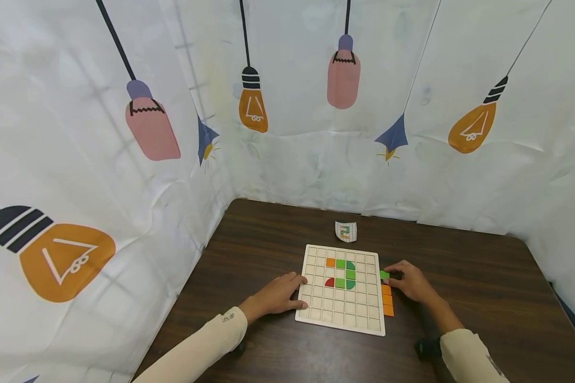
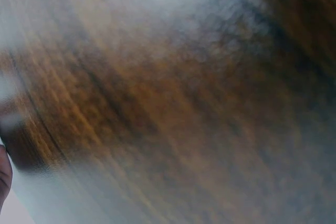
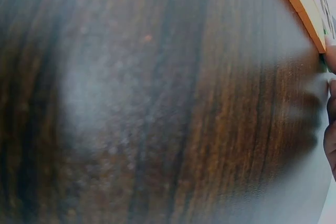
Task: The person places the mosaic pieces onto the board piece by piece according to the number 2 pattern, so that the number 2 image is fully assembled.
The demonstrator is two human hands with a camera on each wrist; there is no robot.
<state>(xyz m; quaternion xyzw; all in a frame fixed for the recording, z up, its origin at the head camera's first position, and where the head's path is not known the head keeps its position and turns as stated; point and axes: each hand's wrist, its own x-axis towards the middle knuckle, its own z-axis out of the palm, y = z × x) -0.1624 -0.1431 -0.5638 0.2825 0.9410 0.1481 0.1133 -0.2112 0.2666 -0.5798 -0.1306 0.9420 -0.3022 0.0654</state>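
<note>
A pale square grid board point(image 1: 335, 319) lies on the dark wood table. On its squares sit an orange tile point(image 1: 331, 263), a red quarter-round tile point(image 1: 329, 282) and several green tiles point(image 1: 350, 274). My left hand point(image 1: 280, 293) rests at the board's left edge, thumb and fingertips spread on the rim. By the right edge, my right hand point(image 1: 412, 282) pinches a green tile point(image 1: 384, 275) between thumb and forefinger. Orange tiles point(image 1: 387, 300) lie in a column beside the board, just below that tile; their edges point(image 3: 302, 6) show in the right wrist view.
A small curled paper card point(image 1: 346, 231) with a coloured grid pattern lies behind the board. White curtains point(image 1: 297, 165) printed with lamps hang along the table's back and left sides. The left wrist view holds mostly blurred tabletop point(image 2: 157, 103).
</note>
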